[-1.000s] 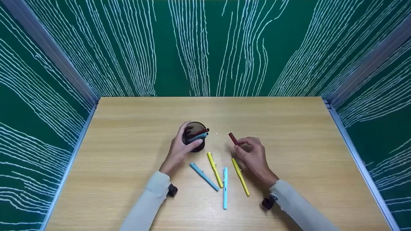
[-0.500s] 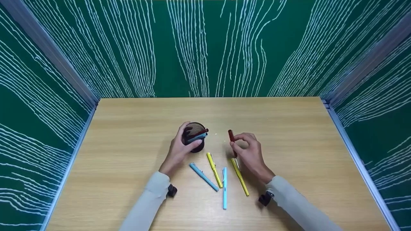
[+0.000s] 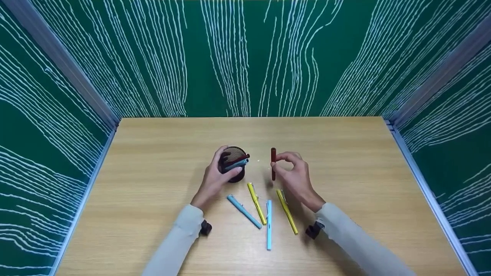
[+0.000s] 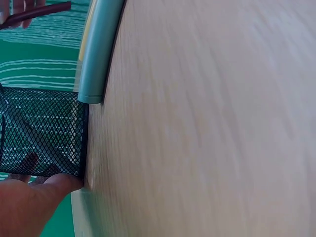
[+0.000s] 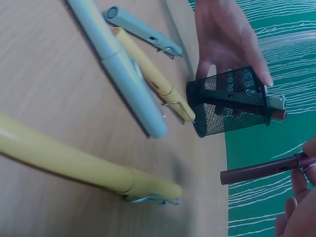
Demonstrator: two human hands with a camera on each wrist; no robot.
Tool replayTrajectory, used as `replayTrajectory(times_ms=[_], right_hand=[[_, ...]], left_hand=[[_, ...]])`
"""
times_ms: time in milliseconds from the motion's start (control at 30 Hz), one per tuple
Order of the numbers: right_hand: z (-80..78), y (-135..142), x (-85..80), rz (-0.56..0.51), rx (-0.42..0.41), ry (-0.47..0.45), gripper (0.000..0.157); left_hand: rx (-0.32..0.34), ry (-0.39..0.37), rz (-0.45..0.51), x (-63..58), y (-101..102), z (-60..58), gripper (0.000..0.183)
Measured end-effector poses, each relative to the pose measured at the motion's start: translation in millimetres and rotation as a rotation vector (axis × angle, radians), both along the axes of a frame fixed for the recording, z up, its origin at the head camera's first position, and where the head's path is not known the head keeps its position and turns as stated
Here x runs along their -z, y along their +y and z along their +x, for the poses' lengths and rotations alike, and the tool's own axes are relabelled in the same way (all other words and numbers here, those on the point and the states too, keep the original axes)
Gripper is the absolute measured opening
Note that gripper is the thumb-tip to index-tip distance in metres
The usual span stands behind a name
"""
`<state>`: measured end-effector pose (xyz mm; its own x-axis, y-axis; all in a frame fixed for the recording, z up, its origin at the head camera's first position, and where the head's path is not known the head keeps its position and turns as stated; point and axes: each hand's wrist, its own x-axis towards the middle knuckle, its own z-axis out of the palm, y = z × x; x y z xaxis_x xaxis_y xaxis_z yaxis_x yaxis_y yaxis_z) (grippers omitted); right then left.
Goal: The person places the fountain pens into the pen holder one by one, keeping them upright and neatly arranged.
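Note:
A black mesh pen cup (image 3: 232, 152) stands on the table, and my left hand (image 3: 215, 178) grips it round its side. Out of its rim lean a blue pen (image 3: 237, 164) and a dark red pen (image 3: 247, 156). To the right of the cup, my right hand (image 3: 299, 176) pinches another dark red pen (image 3: 273, 154) between thumb and fingers. That pen points nearly straight up and down in the head view, held above the tabletop. The right wrist view shows the held pen (image 5: 256, 171) level with the lower side of the cup (image 5: 234, 106).
In front of the hands lie a grey-blue pen (image 3: 244, 211), a yellow pen (image 3: 256, 203), a light blue pen (image 3: 269, 226) and a second yellow pen (image 3: 287, 211). Green panels (image 3: 284, 57) with white wavy lines enclose the wooden table (image 3: 153, 153) at the back and sides.
My right hand has moved a little left and away from me, toward the cup. The dark red pen in it has turned from slanted to nearly straight. The left hand has kept its hold.

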<state>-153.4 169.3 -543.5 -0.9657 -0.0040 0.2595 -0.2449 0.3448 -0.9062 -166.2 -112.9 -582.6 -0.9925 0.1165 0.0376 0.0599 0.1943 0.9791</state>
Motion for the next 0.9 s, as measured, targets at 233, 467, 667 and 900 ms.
replayTrajectory(times_ms=[233, 467, 667, 900], right_hand=[[-5.4, -6.7, -9.0, -0.01, -0.003, 0.022, 0.01], [-7.3, -15.4, -15.1, -0.021, -0.003, -0.026, 0.012], [-8.1, -26.0, -22.0, -0.033, -0.016, -0.046, 0.015], [-13.1, -38.0, -31.0, -0.092, -0.048, -0.025, 0.015]], left_hand=[[-0.001, 0.029, 0.022, 1.3, 0.5, -0.9, 0.093], [-0.004, 0.047, 0.001, 2.0, 0.3, -2.7, 0.093], [-0.011, 0.023, -0.009, 1.2, 0.8, -1.8, 0.093], [-0.01, 0.003, -0.006, 2.2, 1.5, -2.4, 0.092]])
